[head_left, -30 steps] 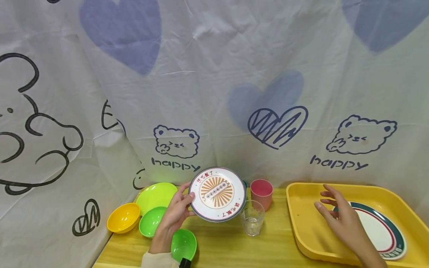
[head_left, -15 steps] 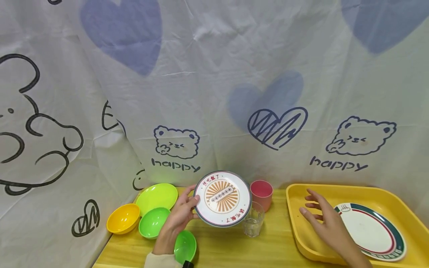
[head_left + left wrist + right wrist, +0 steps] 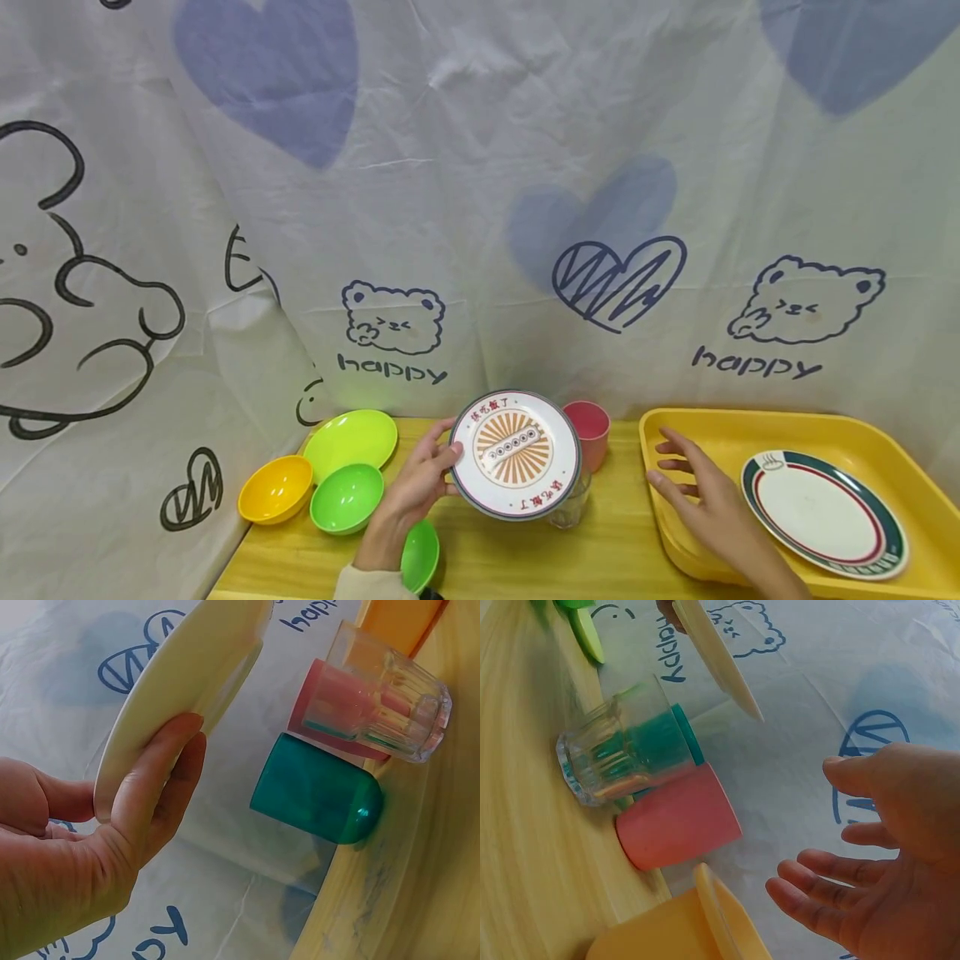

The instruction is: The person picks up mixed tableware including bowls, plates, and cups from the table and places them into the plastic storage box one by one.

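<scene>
My left hand (image 3: 420, 483) grips a white plate (image 3: 516, 454) by its left edge, thumb on the face and fingers beneath. The plate has a dark rim, an orange sunburst and red characters. It is held up off the table, tilted toward the head camera, overlapping a clear glass (image 3: 572, 504) in that view. In the left wrist view, its pale underside shows above the fingers (image 3: 169, 772). My right hand (image 3: 708, 504) holds nothing; its fingers are spread over the left side of a yellow tray (image 3: 660, 533). Inside that tray lies a larger white plate (image 3: 821, 512) with a green and red border.
Behind the glass stands a pink cup (image 3: 588, 437), with a teal cup (image 3: 315, 791) beside it. On the left are a yellow-green plate (image 3: 352, 442), an orange bowl (image 3: 276, 490), a green bowl (image 3: 347, 498) and another green bowl (image 3: 420, 554). A printed cloth (image 3: 480, 208) hangs behind.
My left hand has carried the sunburst plate to the right and slightly down, covering more of the glass. My right hand has moved left, uncovering more of the plate in the tray.
</scene>
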